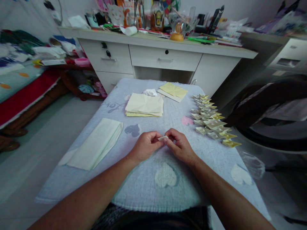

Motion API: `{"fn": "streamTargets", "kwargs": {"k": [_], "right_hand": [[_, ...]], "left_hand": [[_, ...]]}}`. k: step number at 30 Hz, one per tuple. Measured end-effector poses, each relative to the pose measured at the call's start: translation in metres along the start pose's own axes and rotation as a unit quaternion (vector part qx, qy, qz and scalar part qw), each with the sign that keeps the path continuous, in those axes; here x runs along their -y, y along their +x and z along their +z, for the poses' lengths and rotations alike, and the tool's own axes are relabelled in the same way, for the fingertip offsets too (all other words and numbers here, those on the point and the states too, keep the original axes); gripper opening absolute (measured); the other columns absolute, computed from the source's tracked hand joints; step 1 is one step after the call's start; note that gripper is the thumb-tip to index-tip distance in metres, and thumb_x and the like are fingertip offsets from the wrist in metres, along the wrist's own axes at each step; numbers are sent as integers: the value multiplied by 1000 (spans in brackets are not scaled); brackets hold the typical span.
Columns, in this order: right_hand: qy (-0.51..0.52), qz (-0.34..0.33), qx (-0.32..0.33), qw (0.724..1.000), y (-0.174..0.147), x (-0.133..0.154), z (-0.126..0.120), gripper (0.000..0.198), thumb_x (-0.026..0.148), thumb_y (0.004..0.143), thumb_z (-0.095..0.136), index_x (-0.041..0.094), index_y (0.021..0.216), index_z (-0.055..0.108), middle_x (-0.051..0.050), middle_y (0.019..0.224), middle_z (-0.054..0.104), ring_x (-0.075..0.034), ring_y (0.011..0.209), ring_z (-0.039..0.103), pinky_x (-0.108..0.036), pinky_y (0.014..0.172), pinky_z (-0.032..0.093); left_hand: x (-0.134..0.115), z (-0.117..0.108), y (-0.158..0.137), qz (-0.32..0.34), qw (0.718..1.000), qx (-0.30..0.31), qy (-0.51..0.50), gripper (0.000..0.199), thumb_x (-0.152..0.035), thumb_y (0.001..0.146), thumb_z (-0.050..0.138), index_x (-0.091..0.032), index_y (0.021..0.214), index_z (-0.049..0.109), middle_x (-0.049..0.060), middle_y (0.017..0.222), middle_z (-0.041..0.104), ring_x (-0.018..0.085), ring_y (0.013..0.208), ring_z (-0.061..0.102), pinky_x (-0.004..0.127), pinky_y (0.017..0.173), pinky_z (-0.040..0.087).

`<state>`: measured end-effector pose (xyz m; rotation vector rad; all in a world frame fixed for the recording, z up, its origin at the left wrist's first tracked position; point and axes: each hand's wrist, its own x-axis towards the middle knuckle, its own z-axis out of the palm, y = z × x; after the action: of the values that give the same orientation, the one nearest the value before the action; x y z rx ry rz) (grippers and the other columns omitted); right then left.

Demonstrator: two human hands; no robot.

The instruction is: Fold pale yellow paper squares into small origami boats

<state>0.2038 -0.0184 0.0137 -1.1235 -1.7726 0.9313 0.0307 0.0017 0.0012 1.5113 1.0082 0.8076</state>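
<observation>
Both hands meet over the middle of the cloth-covered table [141,179]. Between the fingertips is a small folded piece of pale paper [163,138], mostly covered by the fingers. My left hand [146,144] pinches its left side, and my right hand [178,144] grips its right side with thumb and fingers. Beyond the hands lies a stack of creased cream and yellow paper squares [144,103]. To the right, several small folded paper boats [211,119] stand in close rows, some yellow and some whitish.
A long folded pale sheet [96,143] lies at the left. Yellow and white squares [174,90] and a crumpled white paper [150,92] sit at the back. Behind stands a white desk [165,60] crowded with jars and clutter. A washing machine [275,115] is at the right.
</observation>
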Motion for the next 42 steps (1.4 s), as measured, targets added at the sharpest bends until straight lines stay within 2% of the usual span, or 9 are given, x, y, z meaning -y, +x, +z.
{"fn": "streamTargets", "kwargs": {"k": [8, 14, 22, 30, 35, 38, 42], "right_hand": [[3, 0, 7, 1000, 1, -3, 1, 20, 32, 92, 54, 20, 76, 56, 2, 67, 54, -12, 63, 50, -25, 61, 38], [41, 20, 4, 999, 0, 0, 1, 20, 36, 90, 56, 20, 79, 54, 3, 67, 51, -12, 62, 47, -24, 59, 38], [21, -25, -2, 999, 0, -3, 0, 13, 31, 89, 57, 20, 82, 56, 1, 74, 52, -12, 68, 49, -25, 63, 40], [13, -27, -15, 999, 1, -3, 0, 15, 29, 89, 59, 19, 78, 58, 1, 72, 53, -11, 66, 50, -24, 62, 39], [14, -8, -16, 1000, 1, -2, -1, 14, 31, 89, 59, 19, 83, 58, 1, 74, 54, -12, 68, 50, -24, 63, 40], [12, 12, -1, 1000, 1, -3, -3, 17, 35, 87, 62, 18, 89, 59, 1, 78, 55, -12, 70, 50, -24, 64, 40], [3, 42, 19, 999, 1, -6, -4, 18, 32, 91, 54, 18, 81, 59, 1, 71, 55, -12, 65, 49, -24, 62, 39]], "left_hand": [[1, 2, -1, -14, 1000, 2, 8, 33, -46, 76, 70, -14, 70, 63, -3, 60, 53, 9, 54, 45, 21, 51, 33], [-1, 2, 0, -12, 1000, -3, 4, 32, -45, 76, 71, -14, 70, 63, -3, 60, 54, 9, 55, 45, 21, 51, 32], [1, 1, 2, 3, 1000, -10, -29, 25, -38, 76, 72, -15, 71, 65, -3, 65, 59, 10, 60, 49, 21, 57, 37], [1, 2, 1, -2, 1000, -21, 11, 28, -40, 78, 70, -13, 73, 66, -2, 65, 59, 10, 60, 49, 21, 55, 36], [3, 2, 2, 0, 1000, -19, 0, 25, -37, 78, 70, -13, 75, 66, -2, 66, 59, 9, 60, 49, 21, 56, 36], [6, 1, 3, -9, 999, -22, -39, 22, -33, 76, 72, -13, 79, 65, -2, 69, 60, 9, 62, 51, 21, 58, 38], [6, 0, 3, -19, 996, -14, -84, 20, -30, 76, 71, -13, 81, 63, -2, 70, 60, 9, 63, 52, 21, 59, 39]]}}
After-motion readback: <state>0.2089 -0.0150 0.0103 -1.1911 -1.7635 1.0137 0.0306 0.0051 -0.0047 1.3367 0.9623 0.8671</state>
